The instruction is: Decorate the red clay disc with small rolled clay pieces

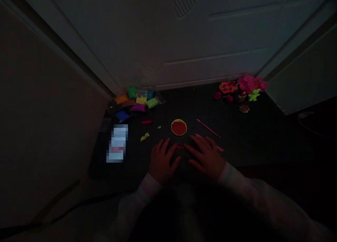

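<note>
My left hand (163, 161) lies with its fingers spread on the dark table, its index fingertip at one end of a thin red clay roll (180, 147). At the roll's other end is the index finger of my right hand (206, 157), whose fingers are stretched out too. Just beyond the roll lies a flat red clay disc (179, 128) with a yellow rim. A pink modelling stick (208, 128) rests slantwise to the right of the disc. Part of a pink strip (220, 148) shows beside my right hand; the rest is hidden.
Left of the disc lie a red clay piece (147, 122), a twisted yellow piece (144, 137) and a green scrap (159, 127). Colourful clay packets (138, 108) are heaped at the back left, behind a blurred bright rectangle (117, 143). Finished-looking clay shapes (249, 84) crowd the back right corner. Light is dim.
</note>
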A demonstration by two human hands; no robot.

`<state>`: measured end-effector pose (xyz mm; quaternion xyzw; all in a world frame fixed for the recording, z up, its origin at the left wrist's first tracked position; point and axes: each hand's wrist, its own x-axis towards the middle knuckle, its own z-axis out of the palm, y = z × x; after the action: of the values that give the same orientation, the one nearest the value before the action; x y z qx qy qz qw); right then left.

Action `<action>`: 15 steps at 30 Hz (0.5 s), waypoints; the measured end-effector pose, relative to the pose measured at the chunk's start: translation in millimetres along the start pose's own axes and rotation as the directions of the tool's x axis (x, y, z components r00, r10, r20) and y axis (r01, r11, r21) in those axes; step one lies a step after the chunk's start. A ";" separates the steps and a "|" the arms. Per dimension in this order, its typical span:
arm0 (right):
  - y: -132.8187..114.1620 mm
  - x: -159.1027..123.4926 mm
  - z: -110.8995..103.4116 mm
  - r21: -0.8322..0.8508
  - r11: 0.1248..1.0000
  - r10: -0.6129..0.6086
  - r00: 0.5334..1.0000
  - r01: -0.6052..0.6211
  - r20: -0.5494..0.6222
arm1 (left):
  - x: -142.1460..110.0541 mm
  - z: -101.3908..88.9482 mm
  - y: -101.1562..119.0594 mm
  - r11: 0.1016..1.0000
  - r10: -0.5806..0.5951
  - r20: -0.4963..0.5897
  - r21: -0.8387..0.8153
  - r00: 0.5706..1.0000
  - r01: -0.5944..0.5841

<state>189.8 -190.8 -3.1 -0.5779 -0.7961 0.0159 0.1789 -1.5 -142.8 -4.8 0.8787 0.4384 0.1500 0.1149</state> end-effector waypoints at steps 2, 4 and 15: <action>1.5 -1.2 0.2 0.022 0.999 0.029 0.998 -0.028 -0.059 | 3.7 1.4 -1.6 0.998 -0.035 -0.028 -0.058 0.999 0.034; 2.8 -2.2 0.7 0.029 0.998 0.059 0.993 -0.056 -0.099 | 9.4 2.5 -3.6 0.995 -0.052 -0.046 -0.089 0.998 0.048; 5.3 -2.1 2.6 0.061 0.990 0.135 0.971 -0.126 -0.199 | 32.4 0.8 -6.8 0.991 0.033 -0.045 -0.130 0.998 -0.039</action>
<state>194.4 -190.5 -7.3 -0.6232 -0.7333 -0.0123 0.2714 12.2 -112.7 -2.6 0.8737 0.4140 0.1991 0.1603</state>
